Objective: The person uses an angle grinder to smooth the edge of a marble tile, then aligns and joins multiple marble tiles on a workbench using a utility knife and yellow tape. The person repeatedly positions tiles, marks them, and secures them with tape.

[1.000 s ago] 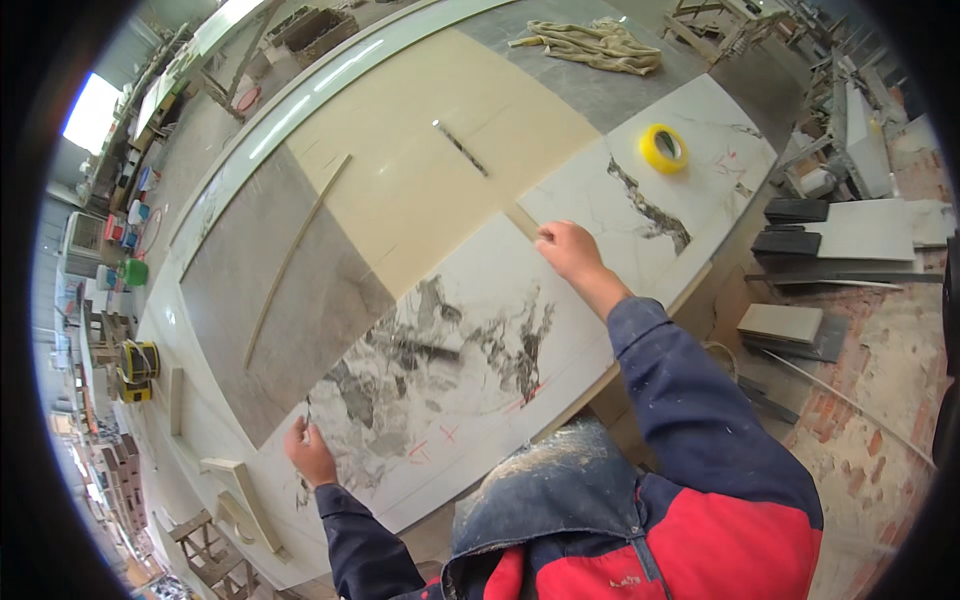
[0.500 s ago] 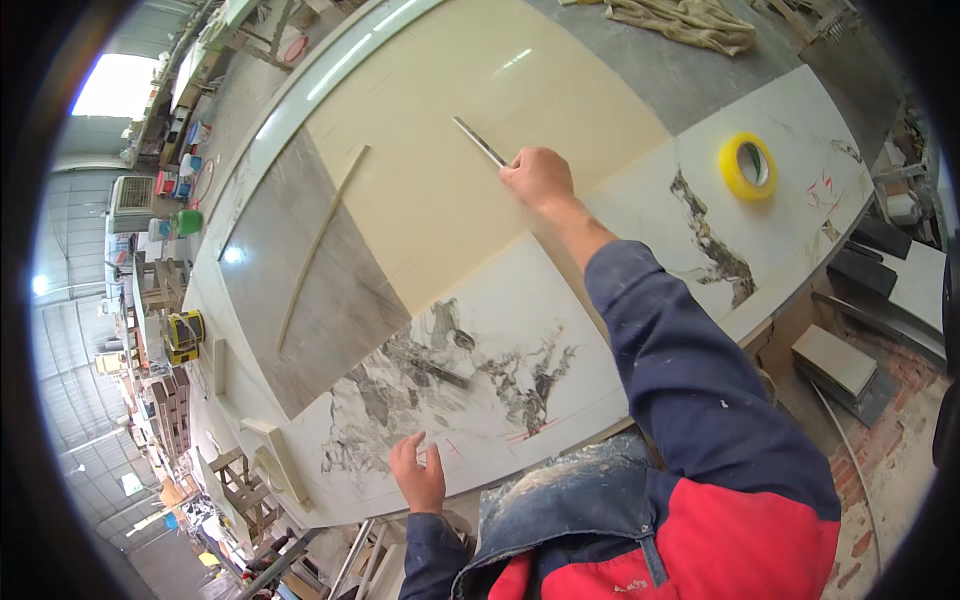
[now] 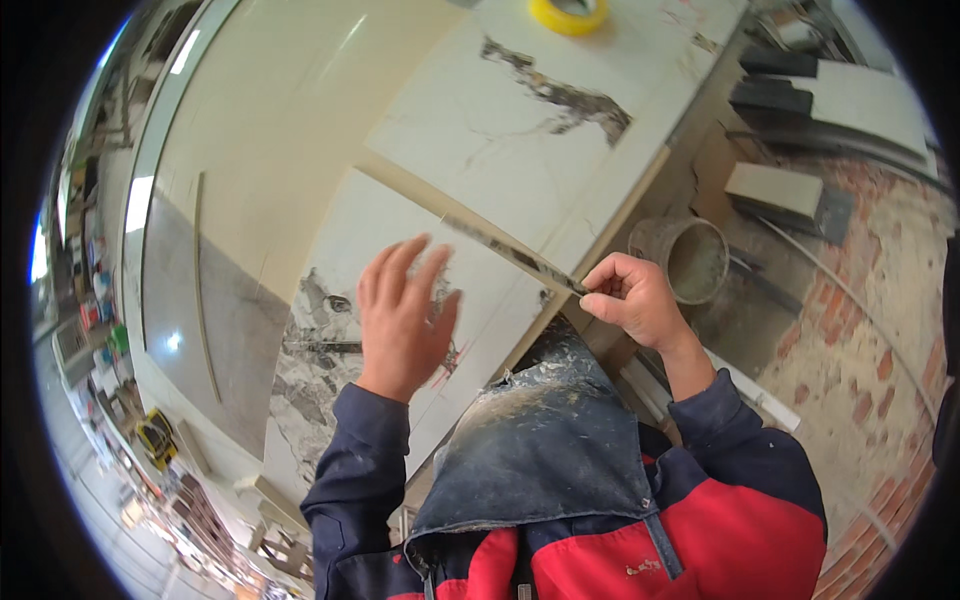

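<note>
In my right hand (image 3: 640,300) a thin, narrow, shiny strip (image 3: 515,257) is pinched at one end between thumb and fingers. Its far end points to the upper left, above a white slab with dark veins (image 3: 345,225). Whether it is a ruler or a blade, I cannot tell. My left hand (image 3: 405,325), slightly blurred, is over the same slab near the strip's far end, fingers apart and holding nothing. Beyond a narrow gap lies a second white veined slab (image 3: 450,120), with a yellow tape roll (image 3: 570,23) on it.
A cream panel (image 3: 260,110) and a grey panel (image 3: 200,290) lie farther left, a thin stick (image 3: 203,270) across the grey one. At the right stand a dirty bucket (image 3: 655,238), stacked blocks (image 3: 775,190) and dark-edged slabs (image 3: 865,105), beside broken brick flooring (image 3: 840,300).
My right hand has drawn the strip back from the cream panel toward my body. My left hand has risen and come closer to it. The view has turned to the right.
</note>
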Demonstrator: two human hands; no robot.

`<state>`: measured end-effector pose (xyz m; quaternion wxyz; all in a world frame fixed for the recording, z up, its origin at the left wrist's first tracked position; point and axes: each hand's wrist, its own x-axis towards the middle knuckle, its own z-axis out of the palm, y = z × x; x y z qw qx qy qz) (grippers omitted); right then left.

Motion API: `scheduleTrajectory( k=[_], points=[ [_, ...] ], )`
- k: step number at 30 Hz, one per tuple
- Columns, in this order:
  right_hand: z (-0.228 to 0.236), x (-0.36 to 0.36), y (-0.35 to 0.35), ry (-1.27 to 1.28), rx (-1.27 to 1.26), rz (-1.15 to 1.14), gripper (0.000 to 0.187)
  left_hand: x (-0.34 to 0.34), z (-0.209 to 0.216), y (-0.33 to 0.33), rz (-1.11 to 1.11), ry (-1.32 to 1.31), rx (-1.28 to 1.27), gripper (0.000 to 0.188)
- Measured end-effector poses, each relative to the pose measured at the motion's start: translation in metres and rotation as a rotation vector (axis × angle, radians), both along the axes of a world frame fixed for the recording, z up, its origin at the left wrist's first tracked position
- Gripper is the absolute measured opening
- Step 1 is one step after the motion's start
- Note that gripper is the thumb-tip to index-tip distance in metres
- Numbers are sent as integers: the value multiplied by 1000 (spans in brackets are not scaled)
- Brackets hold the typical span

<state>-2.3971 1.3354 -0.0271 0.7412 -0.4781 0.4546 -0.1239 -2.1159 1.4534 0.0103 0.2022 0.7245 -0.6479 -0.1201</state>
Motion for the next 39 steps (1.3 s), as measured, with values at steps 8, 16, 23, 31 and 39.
scheduleTrajectory(
  k=[8, 16, 23, 31, 39],
  points=[
    [46, -11, 39, -220, -218, -174, 32, -94, -1, -3, -330, 399, 450, 32],
    [-10, 3, 117, 299, -485, -64, 38, -103, -68, 10, 745, 1772, 504, 38],
    [-69, -8, 87, 422, -701, -82, 22, -68, -90, 1, 410, 690, 513, 27],
    [-101, -6, 71, 444, -739, 0, 23, -46, -115, -23, -331, -54, 58, 39],
    [-118, -1, 84, 433, -810, -87, 25, -45, -132, -31, -396, -80, 19, 34]
  ],
)
